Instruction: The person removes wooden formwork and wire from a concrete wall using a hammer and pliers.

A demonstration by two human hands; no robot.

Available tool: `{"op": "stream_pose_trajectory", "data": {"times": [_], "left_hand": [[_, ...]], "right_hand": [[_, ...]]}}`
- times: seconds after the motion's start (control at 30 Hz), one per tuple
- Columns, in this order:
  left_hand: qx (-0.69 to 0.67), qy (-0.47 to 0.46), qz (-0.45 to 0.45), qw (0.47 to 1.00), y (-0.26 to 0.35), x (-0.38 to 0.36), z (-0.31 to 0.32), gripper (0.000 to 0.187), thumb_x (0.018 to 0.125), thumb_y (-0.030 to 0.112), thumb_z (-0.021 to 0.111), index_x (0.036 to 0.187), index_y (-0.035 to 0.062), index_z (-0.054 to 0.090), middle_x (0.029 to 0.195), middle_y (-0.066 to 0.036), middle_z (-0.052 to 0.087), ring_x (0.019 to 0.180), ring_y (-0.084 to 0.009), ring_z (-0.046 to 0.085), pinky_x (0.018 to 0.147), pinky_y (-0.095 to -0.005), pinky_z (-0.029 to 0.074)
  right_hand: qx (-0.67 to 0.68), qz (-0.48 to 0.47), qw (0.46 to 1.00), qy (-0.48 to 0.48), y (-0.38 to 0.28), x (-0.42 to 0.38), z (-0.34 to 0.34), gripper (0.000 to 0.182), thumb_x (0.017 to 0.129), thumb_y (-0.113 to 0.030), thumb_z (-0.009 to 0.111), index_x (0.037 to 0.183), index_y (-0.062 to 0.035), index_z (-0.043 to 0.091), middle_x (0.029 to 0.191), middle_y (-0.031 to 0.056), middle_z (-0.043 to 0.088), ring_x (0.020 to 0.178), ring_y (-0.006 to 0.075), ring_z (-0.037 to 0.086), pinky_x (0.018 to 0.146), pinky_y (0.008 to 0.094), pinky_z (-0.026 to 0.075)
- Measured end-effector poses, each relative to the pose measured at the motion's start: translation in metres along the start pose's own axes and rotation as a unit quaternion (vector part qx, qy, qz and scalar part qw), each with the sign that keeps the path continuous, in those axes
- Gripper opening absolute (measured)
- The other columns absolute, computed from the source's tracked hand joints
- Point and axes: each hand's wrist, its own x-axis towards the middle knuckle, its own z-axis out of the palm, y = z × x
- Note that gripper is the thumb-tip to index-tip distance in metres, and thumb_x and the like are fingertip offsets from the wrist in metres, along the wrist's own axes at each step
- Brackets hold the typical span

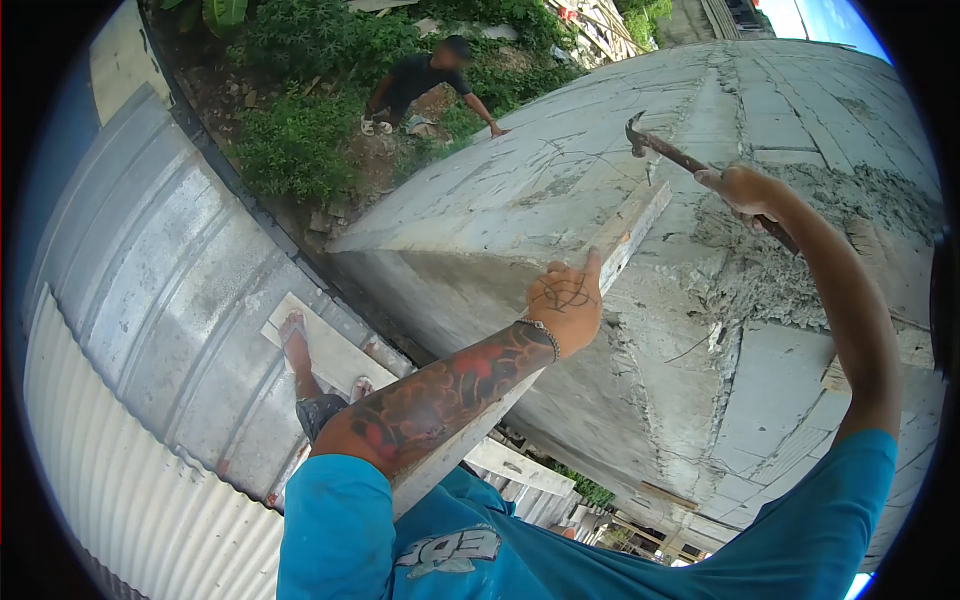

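My left hand [565,305] is closed around a long wooden board [640,225], its index finger stretched along the wood. The board runs from beside my body up to the corner of a grey block wall. A thin nail [651,172] appears to stand at the board's far end. In my right hand [745,190] is a claw hammer [678,156], gripped by its handle. Its dark head is raised just above the board's end, apart from it as far as I can see.
The block wall [720,390] has rough mortar joints and loose wires. Feet in sandals stand on a plank [335,372] over a ribbed metal roof [150,270]. Another person [420,80] stands among plants below, one hand touching the wall. Corrugated sheeting [120,480] lies at lower left.
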Motion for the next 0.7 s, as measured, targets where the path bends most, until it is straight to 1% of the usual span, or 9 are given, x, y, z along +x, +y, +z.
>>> {"op": "stream_pose_trajectory", "data": {"times": [0.07,0.13,0.3,0.37,0.4,0.47,0.53,0.67,0.7], "left_hand": [[0.038,0.046,0.006,0.998,0.004,0.003,-0.003,0.064,0.08,0.014,0.054,0.139,0.0045,0.03,0.091,-0.02,0.061,0.089,-0.0307,0.059,0.069,-0.0402,0.05],[0.058,0.054,0.012,0.997,0.0,-0.005,0.002,0.062,0.079,0.014,0.055,0.136,0.0026,0.034,0.086,-0.014,0.064,0.09,-0.0274,0.058,0.066,-0.0386,0.05],[0.033,0.039,0.023,0.998,0.002,-0.005,-0.005,0.062,0.078,0.012,0.054,0.135,-0.0004,0.034,0.084,-0.015,0.064,0.09,-0.0271,0.058,0.067,-0.0381,0.05],[0.023,0.044,0.042,0.998,-0.006,0.001,0.002,0.062,0.078,0.012,0.054,0.136,0.0,0.034,0.084,-0.015,0.064,0.091,-0.0268,0.058,0.068,-0.0372,0.05],[0.018,0.045,0.055,0.997,-0.005,0.0,0.006,0.062,0.078,0.012,0.055,0.136,0.0003,0.034,0.084,-0.015,0.064,0.092,-0.0267,0.058,0.068,-0.0367,0.05],[0.046,0.02,0.03,0.998,0.001,-0.005,-0.003,0.062,0.078,0.012,0.055,0.136,0.0007,0.034,0.084,-0.015,0.064,0.093,-0.0268,0.058,0.068,-0.0365,0.05],[0.05,0.011,0.004,0.999,0.0,-0.009,-0.006,0.063,0.078,0.012,0.055,0.136,0.001,0.034,0.085,-0.016,0.064,0.093,-0.0271,0.058,0.068,-0.0365,0.05],[0.029,0.011,-0.011,0.999,0.007,-0.003,-0.006,0.063,0.079,0.013,0.056,0.136,0.0011,0.033,0.087,-0.018,0.063,0.094,-0.0284,0.058,0.07,-0.0375,0.05],[0.029,0.006,-0.023,0.999,0.005,-0.003,-0.005,0.063,0.079,0.013,0.056,0.136,0.001,0.033,0.088,-0.019,0.063,0.094,-0.0288,0.058,0.07,-0.0378,0.05]], "right_hand": [[-0.078,-0.027,0.996,-0.024,-0.012,0.001,-0.012,0.062,0.092,-0.055,0.038,0.063,-0.001,0.047,0.049,0.0086,0.046,0.034,0.0196,0.044,0.032,0.0348,0.035],[-0.063,-0.063,0.994,0.059,-0.022,-0.001,-0.042,0.063,0.092,-0.054,0.04,0.06,-0.0006,0.045,0.048,0.009,0.045,0.032,0.0174,0.043,0.031,0.0329,0.035],[0.308,-0.166,0.878,0.326,-0.015,0.016,-0.04,0.06,0.093,-0.053,0.038,0.059,-0.0039,0.044,0.046,0.0054,0.04,0.033,0.0159,0.042,0.034,0.033,0.037],[0.136,-0.134,0.934,0.303,0.014,0.03,-0.003,0.062,0.093,-0.053,0.038,0.056,-0.0035,0.045,0.046,0.0062,0.042,0.035,0.0175,0.045,0.036,0.0342,0.039],[-0.026,-0.229,0.886,0.402,0.049,0.051,0.047,0.064,0.093,-0.053,0.039,0.055,-0.002,0.045,0.045,0.0072,0.043,0.034,0.0185,0.045,0.036,0.0356,0.038],[-0.144,-0.227,0.891,0.366,0.047,0.056,0.047,0.066,0.093,-0.053,0.04,0.054,-0.0004,0.044,0.044,0.0084,0.042,0.032,0.0199,0.044,0.034,0.0371,0.038],[-0.046,-0.035,0.996,0.061,-0.009,0.01,-0.019,0.065,0.093,-0.053,0.04,0.055,-0.0003,0.043,0.043,0.0088,0.041,0.03,0.0206,0.042,0.033,0.0371,0.037],[0.268,-0.107,0.918,0.273,-0.018,0.003,-0.057,0.059,0.093,-0.054,0.037,0.058,-0.0072,0.031,0.045,0.0019,0.036,0.031,0.0114,0.034,0.03,0.0299,0.029],[0.293,-0.101,0.915,0.259,-0.021,0.001,-0.048,0.06,0.093,-0.054,0.037,0.058,-0.0065,0.033,0.046,0.0016,0.037,0.032,0.0115,0.034,0.03,0.0297,0.029]]}}
